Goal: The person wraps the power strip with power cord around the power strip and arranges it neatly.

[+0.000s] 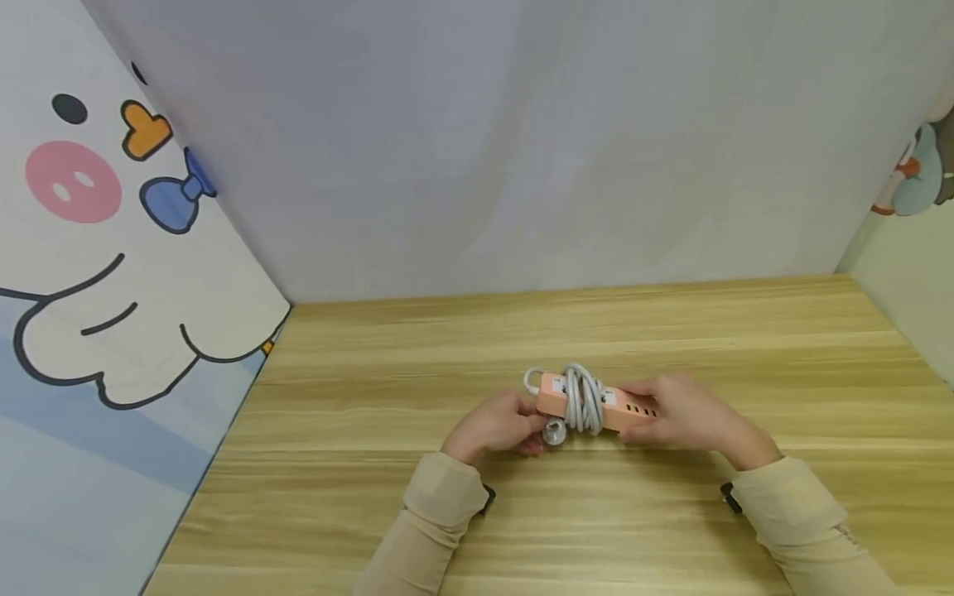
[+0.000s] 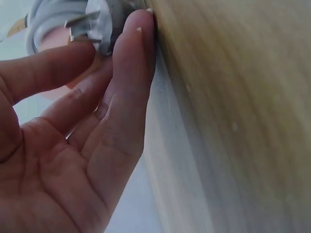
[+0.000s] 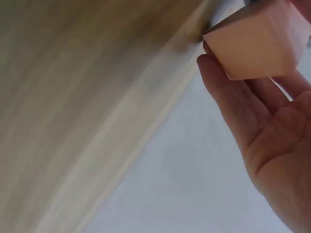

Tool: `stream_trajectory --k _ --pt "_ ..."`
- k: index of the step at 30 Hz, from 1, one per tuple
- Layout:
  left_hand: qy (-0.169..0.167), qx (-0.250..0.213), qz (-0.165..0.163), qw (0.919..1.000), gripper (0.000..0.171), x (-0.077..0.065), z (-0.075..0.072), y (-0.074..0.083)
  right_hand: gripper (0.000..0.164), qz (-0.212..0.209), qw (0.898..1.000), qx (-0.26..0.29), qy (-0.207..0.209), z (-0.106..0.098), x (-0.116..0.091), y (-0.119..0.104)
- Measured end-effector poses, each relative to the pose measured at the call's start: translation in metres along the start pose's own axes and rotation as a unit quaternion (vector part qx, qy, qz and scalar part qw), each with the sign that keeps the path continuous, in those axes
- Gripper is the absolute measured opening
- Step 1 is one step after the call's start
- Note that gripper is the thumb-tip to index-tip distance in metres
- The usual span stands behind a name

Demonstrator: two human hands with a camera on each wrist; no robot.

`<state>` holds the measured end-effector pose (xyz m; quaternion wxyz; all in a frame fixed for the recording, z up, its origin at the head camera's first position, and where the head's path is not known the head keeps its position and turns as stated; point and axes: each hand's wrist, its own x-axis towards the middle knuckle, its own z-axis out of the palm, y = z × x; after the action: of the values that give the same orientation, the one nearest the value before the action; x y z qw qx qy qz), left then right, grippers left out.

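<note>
A peach power strip [image 1: 622, 407] is tilted over the wooden table, with its grey-white cord [image 1: 584, 401] wound in several loops round its middle. My right hand [image 1: 681, 414] grips the strip's right end, thumb on one side and fingers on the other. In the right wrist view the plain end face of the power strip [image 3: 257, 46] shows between the fingers. At the other end, my left hand [image 1: 498, 426] holds the strip with bent fingers, close beside the plug [image 1: 555, 431]. The left wrist view shows the metal prongs of the plug [image 2: 99, 24] just above a fingertip.
The wood-grain table [image 1: 358, 397] spreads out around both hands. A pale grey wall panel [image 1: 522, 165] stands along its back edge. To the left rises a panel with a cartoon print [image 1: 74, 182], and another printed panel [image 1: 909, 248] borders the right side.
</note>
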<state>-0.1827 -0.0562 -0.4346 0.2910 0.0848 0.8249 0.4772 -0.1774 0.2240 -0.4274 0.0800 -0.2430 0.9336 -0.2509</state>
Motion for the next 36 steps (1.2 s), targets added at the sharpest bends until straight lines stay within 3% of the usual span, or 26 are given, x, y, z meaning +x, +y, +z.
stream_trajectory --k 4,11,16,23,28,36 --pt "0.016 0.021 -0.005 0.9996 0.02 -0.002 -0.001 0.002 0.071 0.006 1.0 -0.008 0.007 0.002 0.001 -0.002" --pt "0.028 0.032 0.0 0.9991 0.023 -0.002 -0.001 0.004 0.058 -0.02 1.0 -0.01 0.012 0.001 0.001 -0.005" --pt "0.028 0.042 0.002 0.9987 0.021 -0.003 -0.001 0.004 0.066 -0.009 1.0 -0.013 0.006 0.0 0.0 -0.008" --pt "0.013 0.091 0.013 0.9956 0.025 -0.002 -0.002 0.002 0.072 -0.008 0.999 -0.013 -0.032 -0.001 -0.001 -0.013" --pt "0.009 0.093 0.011 0.9956 0.024 -0.003 -0.003 0.003 0.078 -0.013 0.999 -0.009 -0.031 0.0 -0.001 -0.013" --pt "0.005 0.112 0.019 0.9935 0.023 -0.005 -0.001 0.004 0.055 -0.042 0.998 0.038 -0.021 0.0 -0.002 -0.009"
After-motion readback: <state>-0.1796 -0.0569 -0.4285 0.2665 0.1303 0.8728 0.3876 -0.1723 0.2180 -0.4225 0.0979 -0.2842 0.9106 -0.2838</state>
